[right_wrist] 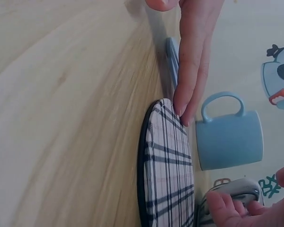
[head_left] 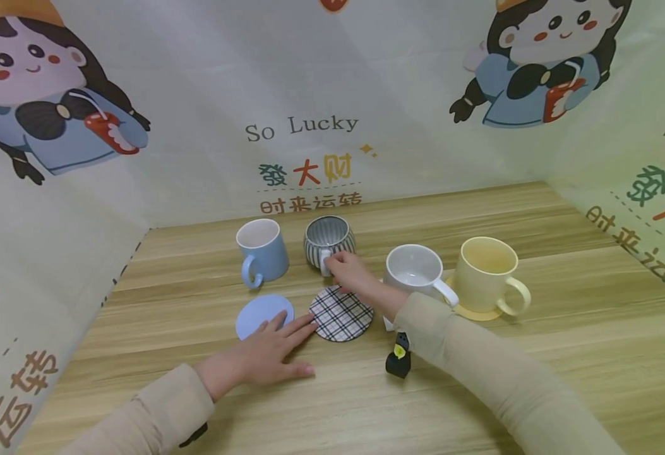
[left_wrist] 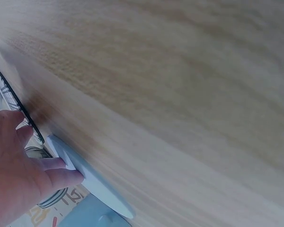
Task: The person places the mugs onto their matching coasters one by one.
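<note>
Head view:
Table [head_left: 537,354]: light wood-grain top, matte, walled by a printed cartoon backdrop [head_left: 207,95].
Left hand [head_left: 266,354]: flat on the wood, fingers straight and spread, gripping nothing — fingertips lie on the edge of the blue coaster [head_left: 258,313] and reach the rim of the plaid coaster [head_left: 341,314].
Blue coaster: thin round disc, plain pale blue, flat on the table just left of the plaid one.
Plaid coaster: thin round disc, white with dark check lines, dark rim, in front of the striped mug.
Right hand [head_left: 355,275]: fingers curled round the handle of the striped mug [head_left: 329,239].
Striped mug: rounded, glossy, fine dark vertical stripes, upright behind the plaid coaster.
Blue mug [head_left: 261,250]: smooth straight cylinder, white inside, upright behind the blue coaster.
White mug [head_left: 414,270]: glossy, upright, just right of the right wrist.
Yellow mug [head_left: 488,272]: pale, glossy, stands on a matching yellow coaster [head_left: 474,312].

Left wrist view:
Left hand [left_wrist: 14,175]: straight fingers press on the blue coaster [left_wrist: 92,179], seen edge-on as a thin slab; plaid coaster [left_wrist: 16,106] rim behind — image blurred.

Right wrist view:
Plaid coaster [right_wrist: 168,165]: edge-on, dark band round the rim, flat on the wood.
Left hand fingers [right_wrist: 191,61]: tips touch the plaid coaster's rim.
Right hand [right_wrist: 246,208]: fingers wrapped on the striped mug [right_wrist: 229,191] handle; blue mug [right_wrist: 229,139] beyond.
</note>
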`<state>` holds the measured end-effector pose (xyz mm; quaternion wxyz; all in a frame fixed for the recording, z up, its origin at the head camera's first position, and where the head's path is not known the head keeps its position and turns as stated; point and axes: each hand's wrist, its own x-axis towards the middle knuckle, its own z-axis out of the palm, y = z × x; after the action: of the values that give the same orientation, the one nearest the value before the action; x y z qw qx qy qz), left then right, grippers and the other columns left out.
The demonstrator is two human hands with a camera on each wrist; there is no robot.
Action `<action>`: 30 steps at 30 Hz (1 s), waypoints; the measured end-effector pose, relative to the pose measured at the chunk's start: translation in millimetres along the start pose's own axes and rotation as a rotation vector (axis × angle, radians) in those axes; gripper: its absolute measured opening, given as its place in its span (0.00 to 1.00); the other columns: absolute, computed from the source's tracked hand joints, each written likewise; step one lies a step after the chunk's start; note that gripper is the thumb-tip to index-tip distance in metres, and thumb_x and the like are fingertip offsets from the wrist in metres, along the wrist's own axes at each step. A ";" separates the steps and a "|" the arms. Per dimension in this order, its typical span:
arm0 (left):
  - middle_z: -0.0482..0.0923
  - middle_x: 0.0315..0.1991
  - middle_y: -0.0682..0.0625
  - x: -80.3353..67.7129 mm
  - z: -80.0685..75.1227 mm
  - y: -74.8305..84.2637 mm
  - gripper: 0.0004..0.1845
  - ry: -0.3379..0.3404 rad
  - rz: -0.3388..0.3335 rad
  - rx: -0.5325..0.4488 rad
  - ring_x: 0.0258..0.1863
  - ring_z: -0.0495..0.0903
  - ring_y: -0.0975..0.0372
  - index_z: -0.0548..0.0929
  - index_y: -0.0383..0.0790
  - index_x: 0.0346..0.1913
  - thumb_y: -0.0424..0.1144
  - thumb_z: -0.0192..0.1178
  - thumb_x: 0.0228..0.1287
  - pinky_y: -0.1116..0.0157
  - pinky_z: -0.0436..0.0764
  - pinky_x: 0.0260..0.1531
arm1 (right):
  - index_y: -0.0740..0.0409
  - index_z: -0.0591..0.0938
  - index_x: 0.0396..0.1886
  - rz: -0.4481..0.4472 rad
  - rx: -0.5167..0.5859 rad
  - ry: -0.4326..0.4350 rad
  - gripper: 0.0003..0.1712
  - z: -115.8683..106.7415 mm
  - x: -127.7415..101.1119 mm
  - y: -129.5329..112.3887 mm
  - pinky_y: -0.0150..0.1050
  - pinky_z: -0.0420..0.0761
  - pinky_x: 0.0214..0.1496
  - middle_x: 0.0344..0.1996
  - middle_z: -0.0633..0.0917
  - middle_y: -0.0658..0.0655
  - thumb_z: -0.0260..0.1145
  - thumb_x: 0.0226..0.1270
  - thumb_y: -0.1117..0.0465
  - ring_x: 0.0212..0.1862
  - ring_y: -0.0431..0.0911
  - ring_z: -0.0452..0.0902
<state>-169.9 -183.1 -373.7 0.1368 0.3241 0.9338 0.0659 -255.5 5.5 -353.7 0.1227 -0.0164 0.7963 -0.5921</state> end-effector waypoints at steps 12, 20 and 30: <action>0.52 0.71 0.50 0.4 -3.2 1.0 0.39 -0.008 0.000 -0.019 0.66 0.49 0.36 0.58 0.44 0.69 0.62 0.49 0.61 0.36 0.57 0.57 | 0.67 0.75 0.45 0.043 0.106 -0.003 0.17 9.9 13.7 6.2 0.32 0.74 0.28 0.30 0.74 0.55 0.49 0.71 0.57 0.31 0.44 0.71; 0.52 0.71 0.49 0.3 -3.0 -0.3 0.39 -0.012 0.000 -0.020 0.66 0.49 0.35 0.59 0.44 0.69 0.62 0.49 0.61 0.37 0.56 0.58 | 0.68 0.77 0.40 0.026 0.117 -0.019 0.17 10.0 16.5 10.2 0.30 0.69 0.24 0.27 0.76 0.56 0.50 0.70 0.57 0.27 0.42 0.68; 0.53 0.71 0.48 0.2 -4.7 1.1 0.38 -0.008 0.017 -0.009 0.65 0.50 0.34 0.59 0.42 0.69 0.61 0.50 0.62 0.35 0.58 0.56 | 0.71 0.76 0.45 0.122 0.312 -0.069 0.18 7.5 20.4 10.7 0.27 0.73 0.23 0.27 0.76 0.55 0.46 0.66 0.62 0.24 0.39 0.71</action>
<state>-170.8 -182.3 -369.0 0.1414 0.3317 0.9301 0.0702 -272.4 -1.9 -369.4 0.1866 0.0311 0.6897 -0.6990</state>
